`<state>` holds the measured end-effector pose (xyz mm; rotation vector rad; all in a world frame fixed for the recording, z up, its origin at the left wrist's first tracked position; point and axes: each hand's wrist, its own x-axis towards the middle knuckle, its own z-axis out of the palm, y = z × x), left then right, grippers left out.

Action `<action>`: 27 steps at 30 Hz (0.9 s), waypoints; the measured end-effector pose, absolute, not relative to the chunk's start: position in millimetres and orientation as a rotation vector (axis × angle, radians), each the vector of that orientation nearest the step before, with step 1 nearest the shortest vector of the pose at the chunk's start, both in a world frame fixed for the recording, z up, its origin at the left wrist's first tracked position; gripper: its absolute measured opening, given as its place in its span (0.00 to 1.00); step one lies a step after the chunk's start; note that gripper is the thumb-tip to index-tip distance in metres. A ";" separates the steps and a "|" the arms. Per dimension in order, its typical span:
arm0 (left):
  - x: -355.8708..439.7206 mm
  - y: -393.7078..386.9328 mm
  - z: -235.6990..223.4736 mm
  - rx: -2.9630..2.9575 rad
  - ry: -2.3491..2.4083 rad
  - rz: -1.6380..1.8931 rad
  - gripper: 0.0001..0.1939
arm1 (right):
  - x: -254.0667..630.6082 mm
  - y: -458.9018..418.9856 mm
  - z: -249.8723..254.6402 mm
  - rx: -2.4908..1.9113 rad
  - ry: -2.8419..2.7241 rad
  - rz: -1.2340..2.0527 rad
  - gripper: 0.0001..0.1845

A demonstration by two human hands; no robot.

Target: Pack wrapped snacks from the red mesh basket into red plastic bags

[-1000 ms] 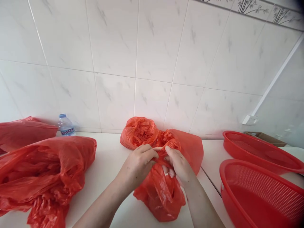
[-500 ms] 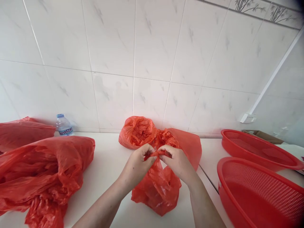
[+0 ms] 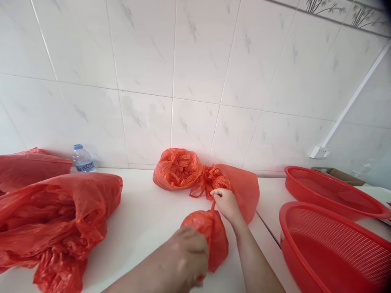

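Right-hand grip: the right hand [image 3: 226, 205] has thumb and forefinger pressed together on a thin, twisted red plastic strand [image 3: 213, 204] that rises from the top of a small, rounded, translucent red plastic bag [image 3: 219, 240]. The left hand [image 3: 186, 258] is blurred, its fingers curled on the near-left side of that bag, with a scrap of red showing beneath them; whether its grip has hold of any plastic is unclear.

Judging by the narrow top, gathering this bag's upper part seems done. Whether a knot sits in the strand is too small to make out, so how much is left on this bag cannot be settled; with the right grip on the strand, it does not look finished with.

The small bag lies at the near middle of the white table [image 3: 143, 207], its body nearer than the right grip and slightly left of it, joined to it only by the strand. The left hand covers part of its near-left side. Just beyond the right hand lie a round red plastic bag with a crumpled centre [image 3: 179, 169] and, to its right, a smooth, bulging red plastic bag [image 3: 246, 187]. Well apart at left is a large, loosely folded red plastic bag [image 3: 97, 199].
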<state>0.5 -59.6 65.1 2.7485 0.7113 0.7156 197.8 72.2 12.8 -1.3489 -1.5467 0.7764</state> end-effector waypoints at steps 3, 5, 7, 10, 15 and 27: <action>-6.2 -72.9 65.7 2.584 0.654 0.545 0.09 | 203.2 81.8 -7.9 -1.363 -1.555 0.855 0.10; -11.0 -71.3 63.6 2.432 0.661 0.538 0.08 | 206.5 81.5 -16.3 -1.331 -1.577 0.970 0.13; -13.6 -63.9 58.4 2.279 0.711 0.649 0.03 | 209.5 79.6 -22.8 -1.294 -1.575 1.069 0.20; -9.9 -49.7 42.7 2.156 0.897 0.895 0.21 | 213.2 79.7 -33.5 -1.273 -1.530 1.148 0.26; 5.8 -30.7 2.1 2.365 1.141 0.722 0.57 | 217.9 89.0 -52.2 -1.258 -1.451 1.202 0.33; -67.2 -55.8 15.0 2.363 1.392 0.578 0.32 | 223.8 96.8 -71.5 -1.422 -1.337 1.254 0.27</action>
